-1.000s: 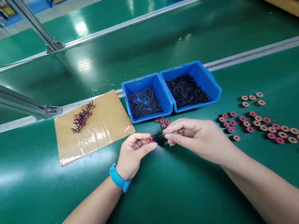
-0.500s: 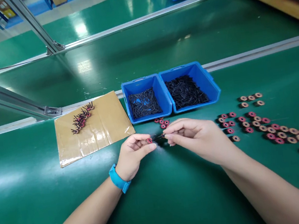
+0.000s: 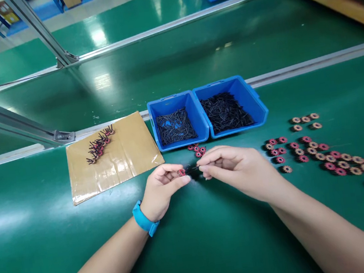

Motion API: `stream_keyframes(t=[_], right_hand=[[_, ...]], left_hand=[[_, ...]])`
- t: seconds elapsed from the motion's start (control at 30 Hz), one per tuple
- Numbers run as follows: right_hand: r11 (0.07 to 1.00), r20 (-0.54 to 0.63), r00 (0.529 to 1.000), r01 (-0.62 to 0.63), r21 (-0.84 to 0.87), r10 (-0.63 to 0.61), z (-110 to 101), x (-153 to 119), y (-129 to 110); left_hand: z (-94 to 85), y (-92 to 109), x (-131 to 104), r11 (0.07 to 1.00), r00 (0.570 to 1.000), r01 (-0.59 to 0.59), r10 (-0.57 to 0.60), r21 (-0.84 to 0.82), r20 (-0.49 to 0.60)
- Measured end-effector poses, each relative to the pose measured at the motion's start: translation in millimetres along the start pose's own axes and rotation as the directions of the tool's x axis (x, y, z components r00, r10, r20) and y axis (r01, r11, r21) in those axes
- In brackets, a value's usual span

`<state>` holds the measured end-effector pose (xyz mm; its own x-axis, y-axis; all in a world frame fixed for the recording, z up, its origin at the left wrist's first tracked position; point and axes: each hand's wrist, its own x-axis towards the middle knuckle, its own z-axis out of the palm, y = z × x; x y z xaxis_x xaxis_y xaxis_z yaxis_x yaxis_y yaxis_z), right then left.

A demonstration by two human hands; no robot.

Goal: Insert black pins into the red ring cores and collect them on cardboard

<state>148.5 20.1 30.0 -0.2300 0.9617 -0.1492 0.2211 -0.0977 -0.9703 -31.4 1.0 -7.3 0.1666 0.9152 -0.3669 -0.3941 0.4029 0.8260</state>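
My left hand (image 3: 163,186), with a blue wristband (image 3: 145,218), pinches a small red toothed motor stator (image 3: 181,172) between thumb and fingertips. My right hand (image 3: 236,169) is closed at the fingertips on what looks like a thin black tube (image 3: 191,169), blurred and partly hidden, close to the stator. Just beyond the hands lies a small group of red stators (image 3: 198,151). Behind them two blue bins, the left bin (image 3: 183,144) and the right bin (image 3: 261,110), hold many short thin black tubes (image 3: 227,110).
On the left a brown cardboard sheet (image 3: 130,154) carries a row of stators with black leads (image 3: 99,147). Many red and copper-coloured stators (image 3: 325,158) lie spread on the green table (image 3: 197,251) at right. Metal rails and a post (image 3: 43,34) stand behind.
My right fingertips have shifted very slightly left toward the stator. My left hand keeps its hold and position.
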Motion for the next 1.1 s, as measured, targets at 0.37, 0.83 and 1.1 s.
stream_keyframes(t=[0.37, 0.83, 1.1], right_hand=[[1.0, 0.026, 1.0, 0.002, 0.02, -0.002, 2.6, -0.5, -2.9], [0.982, 0.031, 0.993, -0.118, 0.146, 0.115, 8.7, -3.9, -1.7], [0.979, -0.104, 0.981, 0.152, -0.136, -0.166, 4.7, -0.3, -0.9]], left_hand=[[0.4, 1.2, 0.6, 1.0, 1.0, -0.005, 0.005, 0.013, 0.008], [1.2, -0.5, 1.2, 0.999, 0.999, -0.039, 0.039, -0.015, 0.021], [1.3, -0.3, 1.1, 0.999, 0.999, 0.026, -0.027, -0.04, -0.021]])
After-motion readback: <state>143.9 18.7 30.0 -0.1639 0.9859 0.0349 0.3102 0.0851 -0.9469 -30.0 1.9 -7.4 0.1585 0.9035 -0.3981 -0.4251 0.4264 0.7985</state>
